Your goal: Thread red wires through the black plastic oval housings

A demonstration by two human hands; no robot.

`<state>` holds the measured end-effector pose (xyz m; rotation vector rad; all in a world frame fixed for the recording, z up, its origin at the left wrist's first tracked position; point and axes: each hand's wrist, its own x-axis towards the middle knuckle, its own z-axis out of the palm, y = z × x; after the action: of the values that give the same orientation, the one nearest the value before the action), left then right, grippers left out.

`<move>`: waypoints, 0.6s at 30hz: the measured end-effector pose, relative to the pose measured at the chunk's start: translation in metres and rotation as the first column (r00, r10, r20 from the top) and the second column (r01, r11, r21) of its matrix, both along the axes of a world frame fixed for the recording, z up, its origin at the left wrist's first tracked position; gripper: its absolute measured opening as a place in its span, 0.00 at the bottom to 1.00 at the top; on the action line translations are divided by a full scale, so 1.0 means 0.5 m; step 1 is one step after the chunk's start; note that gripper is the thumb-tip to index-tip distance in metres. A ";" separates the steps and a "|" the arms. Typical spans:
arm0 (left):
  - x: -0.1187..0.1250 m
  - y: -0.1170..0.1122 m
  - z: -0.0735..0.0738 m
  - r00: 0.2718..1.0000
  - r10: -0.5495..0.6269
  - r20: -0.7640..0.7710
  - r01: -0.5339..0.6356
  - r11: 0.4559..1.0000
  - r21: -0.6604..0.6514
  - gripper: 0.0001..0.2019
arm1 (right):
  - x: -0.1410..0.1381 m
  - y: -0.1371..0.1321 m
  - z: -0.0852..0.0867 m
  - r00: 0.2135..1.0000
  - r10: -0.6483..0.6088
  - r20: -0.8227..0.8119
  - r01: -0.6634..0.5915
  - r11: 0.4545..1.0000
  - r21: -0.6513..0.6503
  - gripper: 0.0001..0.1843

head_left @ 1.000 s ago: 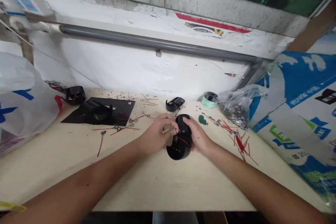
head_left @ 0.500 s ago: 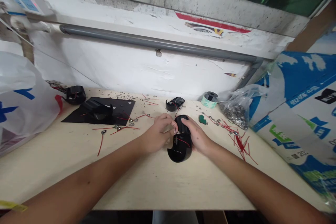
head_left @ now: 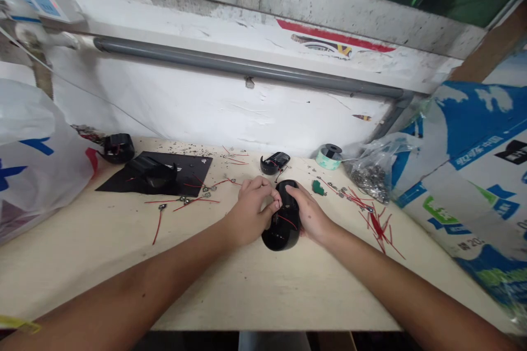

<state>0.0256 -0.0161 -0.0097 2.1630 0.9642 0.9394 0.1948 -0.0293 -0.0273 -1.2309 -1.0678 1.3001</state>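
Note:
A glossy black plastic housing (head_left: 282, 235) is held over the middle of the table, its hollow rounded end towards me. My right hand (head_left: 310, 211) grips it along the right side, thumb on top. At its left edge my left hand (head_left: 257, 208) is closed in a pinch, thumb and forefinger together on a thin red wire (head_left: 279, 204) at the housing. Another stretch of red wire crosses the hollow. The fingertips partly hide where the wire meets the housing. Just behind the hands lies a similar black housing (head_left: 275, 163) with a red wire.
On the left, black housings (head_left: 150, 171) rest on and beside a black sheet (head_left: 193, 167). Red wires with metal tabs (head_left: 159, 225) are scattered about; a red wire bundle (head_left: 381, 227) lies right. A tape roll (head_left: 328, 157), green piece (head_left: 317, 187), bag of metal parts (head_left: 373, 173) and carton (head_left: 473, 186) stand beyond.
My left thumb and fingers have shifted slightly up and right over the housing, still pinched. The housing has tilted a little, and my right hand keeps its grip.

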 end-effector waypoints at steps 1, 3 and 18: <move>0.000 -0.001 0.000 1.000 0.016 0.001 -0.016 1.000 0.008 0.05 | 0.000 0.001 -0.001 1.000 -0.005 0.004 0.005 1.000 0.002 0.16; -0.001 0.001 -0.002 0.999 0.034 0.009 -0.034 0.999 0.013 0.05 | 0.001 0.002 -0.003 1.000 -0.008 0.014 0.008 1.000 0.003 0.17; -0.014 0.015 -0.002 0.998 -0.043 0.036 0.038 0.991 0.131 0.06 | -0.004 -0.009 0.013 0.999 0.033 0.043 -0.031 0.999 -0.036 0.15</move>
<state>0.0188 -0.0083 -0.0106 2.2548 0.8591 1.0463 0.1929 -0.0338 -0.0206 -1.2781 -1.1036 1.3267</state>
